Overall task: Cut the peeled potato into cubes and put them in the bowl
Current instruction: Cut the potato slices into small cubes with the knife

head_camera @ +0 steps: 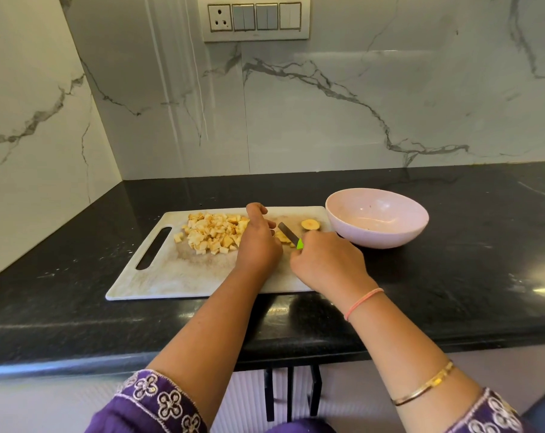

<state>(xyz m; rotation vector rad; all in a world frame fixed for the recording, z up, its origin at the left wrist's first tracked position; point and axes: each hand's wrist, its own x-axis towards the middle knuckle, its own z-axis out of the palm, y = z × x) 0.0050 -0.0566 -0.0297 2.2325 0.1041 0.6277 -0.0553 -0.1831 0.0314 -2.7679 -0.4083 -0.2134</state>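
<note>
The potato piece (283, 238) still to be cut lies on the right half of the cutting board (171, 276), mostly hidden between the two hands; only a pale yellow edge shows, so its long axis cannot be told. The left hand (258, 245) holds it down, its grip closed with the fingers curled onto the piece. The knife (288, 232) lies across the piece, the blade pointing from the board's near right towards its far left. The right hand (327, 264) has its grip closed round the knife's green handle. A round end slice (310, 225) lies flat near the board's far right corner. The potato cubes (212, 232) are heaped at the middle of the board, towards its far edge. The pink bowl (383, 239) stands just beside the board's right edge. The board rests on a black tabletop (452, 260), its handle slot at the left end.
</note>
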